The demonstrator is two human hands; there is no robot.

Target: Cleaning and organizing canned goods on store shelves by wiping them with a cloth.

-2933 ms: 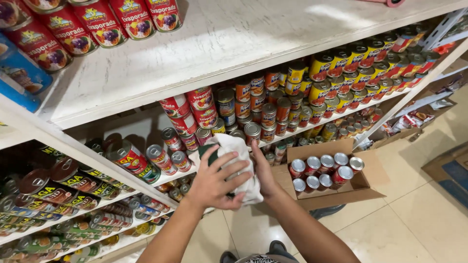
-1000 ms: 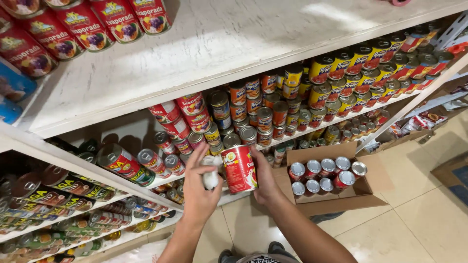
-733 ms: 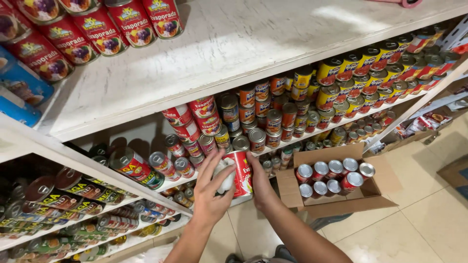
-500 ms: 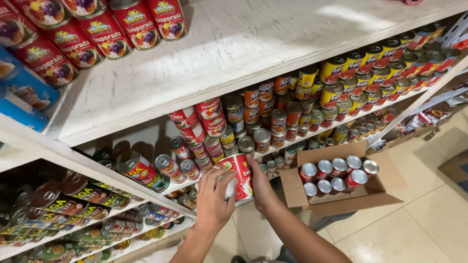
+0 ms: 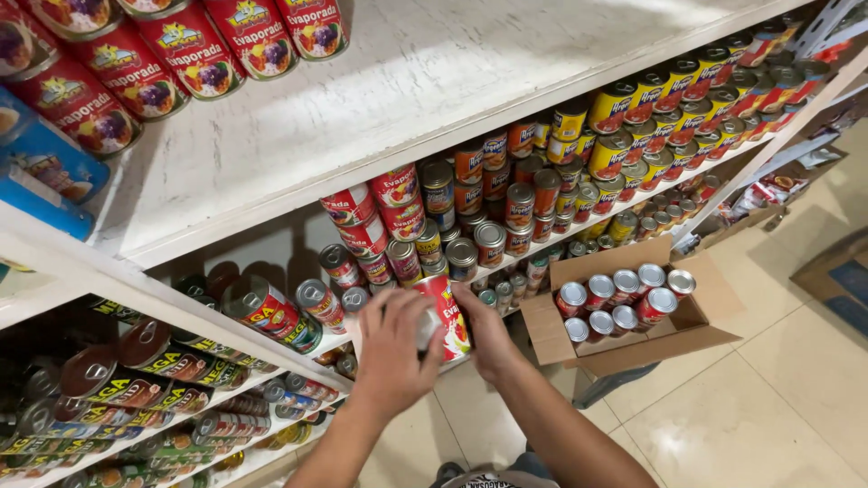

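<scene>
I hold one red-and-white can [image 5: 445, 314] between my two hands, out in front of the white middle shelf [image 5: 506, 271], just below its front lip. The can lies between my palms: my left hand [image 5: 395, 348] is on its left side and my right hand [image 5: 486, 333] on its right, so neither has to reach. Its long axis is tilted, the top end leaning up and left toward the shelf, the bottom end down and right toward me. The shelf slot it faces is up and ahead, beside the stacked red cans [image 5: 378, 217] of the same kind.

My left fingers [image 5: 404, 312] are curled over the can's upper left part and seem to press a pale, whitish thing against it; I cannot tell whether it is a cloth or just the can's bright end. My right fingers [image 5: 467, 298] are closed around the can's right flank, thumb side hidden behind it. Both hands are holding it, the right taking more of the wall.

The can looks like a tall tin with a glossy red label, a white splash printed low on it, and a metal rim. It looks smooth and likely slippery.

To my right an open cardboard box [image 5: 633, 339] sits by the shelf edge with more red cans [image 5: 624, 298] standing upright inside, silver tops up, well apart from my hands.
</scene>
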